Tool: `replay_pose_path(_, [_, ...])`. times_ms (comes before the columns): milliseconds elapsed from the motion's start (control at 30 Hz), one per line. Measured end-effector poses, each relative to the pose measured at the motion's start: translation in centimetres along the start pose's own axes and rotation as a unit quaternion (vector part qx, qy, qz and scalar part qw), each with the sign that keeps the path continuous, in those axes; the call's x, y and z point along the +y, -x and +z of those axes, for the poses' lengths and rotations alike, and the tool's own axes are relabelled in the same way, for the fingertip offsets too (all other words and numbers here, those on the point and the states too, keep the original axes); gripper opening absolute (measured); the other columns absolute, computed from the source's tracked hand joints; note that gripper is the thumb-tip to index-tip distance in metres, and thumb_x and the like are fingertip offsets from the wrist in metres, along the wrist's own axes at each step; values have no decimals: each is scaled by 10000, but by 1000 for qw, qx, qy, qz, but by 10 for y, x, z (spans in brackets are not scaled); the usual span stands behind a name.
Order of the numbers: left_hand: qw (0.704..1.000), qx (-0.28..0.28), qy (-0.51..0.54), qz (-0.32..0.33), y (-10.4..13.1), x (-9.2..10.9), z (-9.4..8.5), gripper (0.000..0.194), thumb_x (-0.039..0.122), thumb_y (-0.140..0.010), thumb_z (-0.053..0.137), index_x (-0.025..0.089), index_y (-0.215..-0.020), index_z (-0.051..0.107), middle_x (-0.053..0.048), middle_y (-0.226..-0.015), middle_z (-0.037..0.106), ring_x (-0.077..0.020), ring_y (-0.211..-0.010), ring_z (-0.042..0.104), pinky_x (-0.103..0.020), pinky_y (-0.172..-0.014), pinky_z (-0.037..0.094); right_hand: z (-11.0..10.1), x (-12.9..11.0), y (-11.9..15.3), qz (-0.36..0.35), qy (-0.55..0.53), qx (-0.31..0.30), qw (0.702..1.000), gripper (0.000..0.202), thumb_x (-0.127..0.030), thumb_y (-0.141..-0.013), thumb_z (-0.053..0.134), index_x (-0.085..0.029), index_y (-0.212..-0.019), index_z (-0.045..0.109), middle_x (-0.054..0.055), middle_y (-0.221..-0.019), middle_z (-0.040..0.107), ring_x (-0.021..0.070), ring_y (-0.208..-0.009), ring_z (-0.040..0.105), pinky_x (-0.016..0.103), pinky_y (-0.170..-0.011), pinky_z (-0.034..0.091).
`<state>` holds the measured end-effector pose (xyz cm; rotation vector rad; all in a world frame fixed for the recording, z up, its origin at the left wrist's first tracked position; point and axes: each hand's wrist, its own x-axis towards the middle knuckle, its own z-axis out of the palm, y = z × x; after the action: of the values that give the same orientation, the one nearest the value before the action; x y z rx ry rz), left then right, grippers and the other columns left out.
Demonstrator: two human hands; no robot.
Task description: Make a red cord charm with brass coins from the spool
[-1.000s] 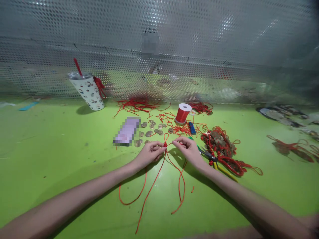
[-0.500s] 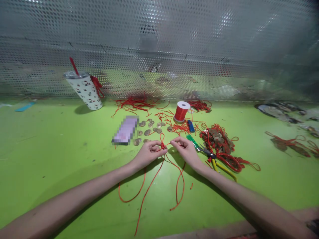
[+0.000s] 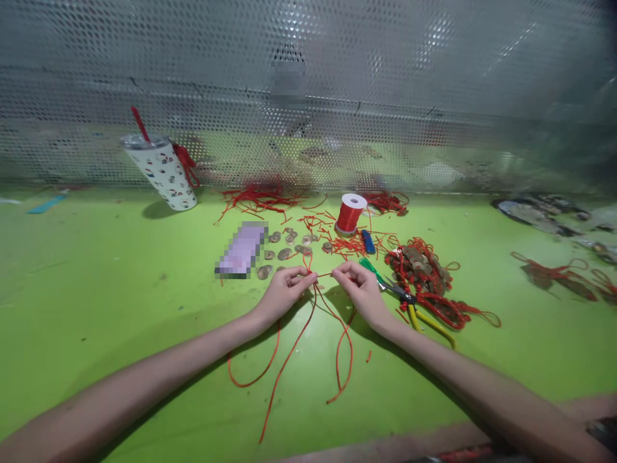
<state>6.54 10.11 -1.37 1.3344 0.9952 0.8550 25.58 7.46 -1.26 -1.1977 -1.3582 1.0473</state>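
Between thumb and fingers, my left hand pinches a knotted red cord; its knot is mostly covered by the thumb, and a small loop sticks up above it. My right hand is closed on a strand of the same cord, which runs short and straight between the two hands. Long loose ends hang down and curl on the green table. Just beyond my left hand lie several round brass coins. Close to my right wrist are pliers with red and yellow handles.
A patterned tumbler with a red straw stands back left, a blurred phone nearer. Behind the hands are a red cord spool, a blue lighter and cord scraps. A heap of corded coins lies right. Perforated metal sheet closes off the back.
My left thumb now covers the knot that showed before, and the top loop has tipped left. The strand between my hands is longer and straighter.
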Motion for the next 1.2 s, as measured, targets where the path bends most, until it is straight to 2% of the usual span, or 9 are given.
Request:
replay_pose_path(267, [999,-24,-42,25,-2,0,-3,351,457,-720,781,144,-807,647,76,-540,422,-76,-510,374,-206,-493,258,-1,7,-4,27,-22,43,998,339,-518,-825,691,-189,-794,613,-59,-589,430,104,-513,344,256,-480,265])
replay_pose_path(400, [999,-20,-33,12,-1,2,-3,340,432,-715,779,130,-829,674,68,-537,443,-76,-505,383,-206,-491,261,-1,7,-4,37,-9,46,998,364,-542,-811,695,-191,-784,606,-57,-586,421,111,-520,357,255,-480,275])
replay_pose_path(600, [1000,-11,2,-11,0,5,-1,391,464,-654,823,142,-826,686,10,-621,598,-94,-528,463,-212,-483,311,-3,7,-4,30,2,51,998,360,-540,-822,682,-192,-790,596,-49,-602,436,115,-533,364,252,-477,275])
replay_pose_path(767, [999,-10,18,-32,1,8,-2,411,527,-713,778,140,-806,678,60,-528,470,-56,-445,328,-199,-421,213,-3,7,-5,28,9,51,998,349,-526,-835,669,-193,-778,582,-48,-624,446,118,-542,371,263,-502,288])
replay_pose_path(867, [999,-7,35,-35,2,9,-3,421,556,-753,734,143,-781,654,83,-510,381,-50,-431,281,-200,-417,189,-4,8,-5,9,25,42,999,315,-489,-863,643,-195,-776,573,-40,-650,471,125,-565,403,269,-533,320])
replay_pose_path(967, [999,-3,30,-27,3,9,-3,408,544,-760,726,145,-760,641,83,-512,376,-53,-437,284,-203,-424,203,-5,7,-6,-26,82,17,996,258,-428,-898,609,-198,-785,578,-6,-710,548,153,-631,485,287,-596,386])
replay_pose_path(1033, [1000,-7,21,-17,3,9,-2,390,531,-767,719,149,-759,644,78,-516,391,-59,-445,294,-206,-429,216,-5,4,-6,-72,148,7,986,204,-378,-924,581,-201,-825,604,35,-805,615,191,-746,557,320,-695,438])
replay_pose_path(1133, [1000,-18,6,-4,3,7,-2,363,511,-794,701,151,-773,655,76,-516,391,-67,-456,297,-208,-435,222,-2,1,-3,-144,232,-8,962,139,-324,-948,560,-208,-910,626,83,-952,666,238,-913,595,389,-849,442])
replay_pose_path(1200, [1000,-24,-5,2,3,6,-2,353,500,-810,688,150,-775,658,76,-512,381,-72,-465,303,-209,-439,226,2,0,1,-156,244,-37,956,116,-311,-950,565,-210,-938,622,87,-960,676,239,-914,606,396,-855,446])
